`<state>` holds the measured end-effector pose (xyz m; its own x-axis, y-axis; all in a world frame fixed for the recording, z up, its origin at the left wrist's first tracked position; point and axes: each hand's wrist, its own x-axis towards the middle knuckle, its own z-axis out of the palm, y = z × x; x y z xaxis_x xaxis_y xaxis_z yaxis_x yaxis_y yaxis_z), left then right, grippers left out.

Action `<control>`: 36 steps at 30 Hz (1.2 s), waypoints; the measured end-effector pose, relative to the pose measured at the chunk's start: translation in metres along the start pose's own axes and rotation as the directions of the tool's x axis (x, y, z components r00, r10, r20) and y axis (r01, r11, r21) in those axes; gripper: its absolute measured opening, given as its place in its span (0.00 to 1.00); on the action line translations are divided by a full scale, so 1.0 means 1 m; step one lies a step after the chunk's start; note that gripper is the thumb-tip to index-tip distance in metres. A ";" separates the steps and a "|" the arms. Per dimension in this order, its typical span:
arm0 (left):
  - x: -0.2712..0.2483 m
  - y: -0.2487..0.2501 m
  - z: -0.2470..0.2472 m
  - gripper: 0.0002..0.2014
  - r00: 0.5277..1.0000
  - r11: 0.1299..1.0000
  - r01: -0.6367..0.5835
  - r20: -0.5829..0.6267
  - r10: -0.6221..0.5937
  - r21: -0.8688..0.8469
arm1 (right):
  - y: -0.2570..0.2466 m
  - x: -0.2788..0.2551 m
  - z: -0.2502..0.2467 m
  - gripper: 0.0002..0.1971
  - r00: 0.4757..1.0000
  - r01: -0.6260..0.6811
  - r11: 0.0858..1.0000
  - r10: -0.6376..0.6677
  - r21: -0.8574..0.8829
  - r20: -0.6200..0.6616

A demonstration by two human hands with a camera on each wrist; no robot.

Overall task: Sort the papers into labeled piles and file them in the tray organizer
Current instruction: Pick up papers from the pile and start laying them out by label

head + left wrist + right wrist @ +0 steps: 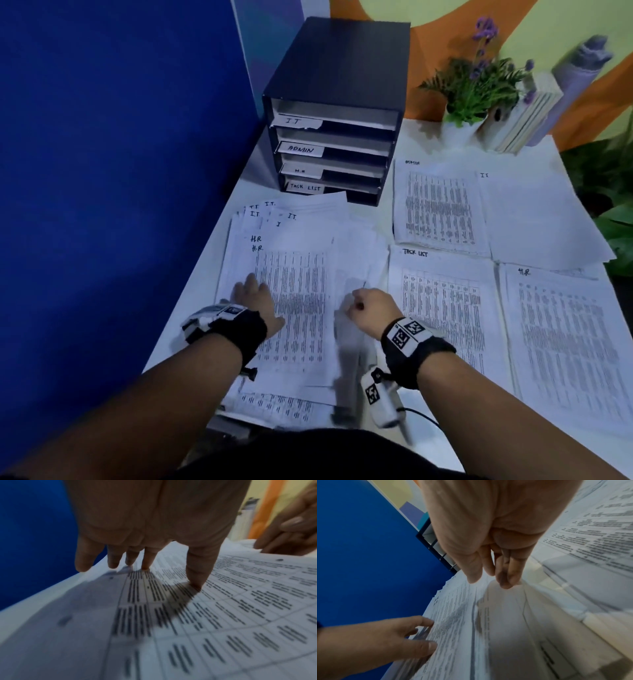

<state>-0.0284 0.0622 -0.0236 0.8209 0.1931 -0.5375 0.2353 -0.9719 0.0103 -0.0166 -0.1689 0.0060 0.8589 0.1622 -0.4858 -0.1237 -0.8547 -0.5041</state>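
Two hands, one tray organizer [334,113] with four labeled slots, four sorted piles, one unsorted heap [301,274].

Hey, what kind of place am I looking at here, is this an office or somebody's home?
Most likely an office desk. A black tray organizer carries labels IT, ADMIN, H.R. and TASK LIST, printed table sheets lie in labeled piles, and a blue partition panel stands alongside.

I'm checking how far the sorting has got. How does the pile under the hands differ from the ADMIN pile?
The pile under the hands is fanned and untidy, with mixed IT and H.R. headings showing; the ADMIN pile is squared with one heading. The left hand presses the first; the ADMIN pile lies untouched. Both hold printed table sheets.
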 end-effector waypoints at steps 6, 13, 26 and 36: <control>0.003 0.007 -0.009 0.28 0.993 0.970 -0.113 -0.011 0.118 0.214 | -0.005 0.016 0.027 0.11 0.995 -0.099 0.993 0.098 0.070 0.021; 0.005 0.007 0.000 0.24 0.990 0.976 -0.134 -0.017 0.139 0.173 | -0.033 0.008 0.049 0.09 0.992 -0.091 0.996 0.090 0.012 0.088; 0.016 -0.030 0.004 0.58 0.994 0.979 -0.033 -0.108 0.012 -0.201 | -0.004 0.012 0.018 0.22 0.950 -0.283 0.959 0.284 0.026 -0.128; 0.026 -0.034 0.005 0.44 0.983 0.859 -0.072 -0.182 -0.025 -0.506 | 0.017 0.016 0.010 0.12 0.857 -0.302 0.884 0.416 0.358 -0.304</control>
<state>-0.0177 0.0995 -0.0416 0.8959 0.2384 -0.3750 0.4064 -0.7809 0.4745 -0.0099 -0.1760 -0.0178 0.8358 -0.3659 -0.4093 -0.5463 -0.6275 -0.5547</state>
